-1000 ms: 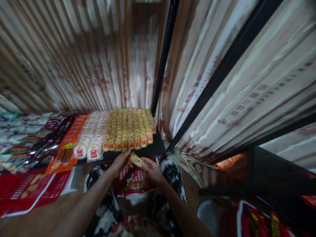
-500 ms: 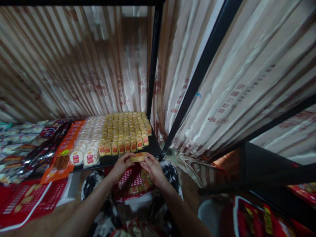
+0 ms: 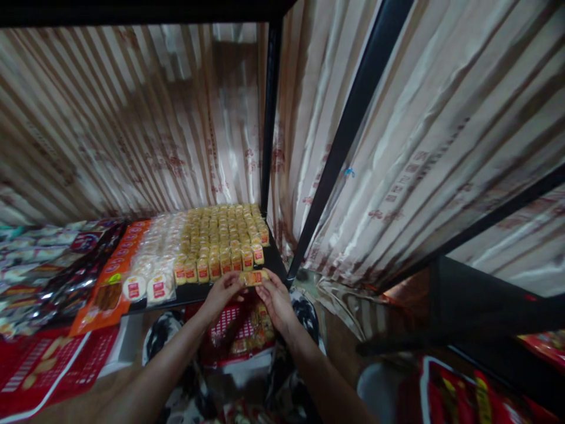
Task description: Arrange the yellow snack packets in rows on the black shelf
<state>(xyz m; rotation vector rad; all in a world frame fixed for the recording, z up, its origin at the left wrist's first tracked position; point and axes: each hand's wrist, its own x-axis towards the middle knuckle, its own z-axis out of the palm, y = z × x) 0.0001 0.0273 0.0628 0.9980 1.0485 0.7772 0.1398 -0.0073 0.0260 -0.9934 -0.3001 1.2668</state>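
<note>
A small wrapped yellow snack cake point(image 3: 253, 278) with a red label lies sideways between my two hands. My left hand point(image 3: 223, 294) pinches its left end, and my right hand point(image 3: 274, 299) grips its right end. Just beyond them, rows of the same wrapped snack cakes point(image 3: 223, 238) stand upright on the black shelf point(image 3: 188, 292). Below my hands, between my knees, an open red bag point(image 3: 229, 324) holds more wrapped pieces.
Left of the rows lie round white wrapped cakes point(image 3: 158, 287), an orange packet point(image 3: 103, 288) and dark shiny packets point(image 3: 73, 277). A black post point(image 3: 339, 153) rises at right before the curtain point(image 3: 410, 147). Red packages point(image 3: 468, 391) sit lower right.
The snack cake has turned slightly, with its red label now more visible, and both hands have shifted a little. The whole view has tilted slightly.
</note>
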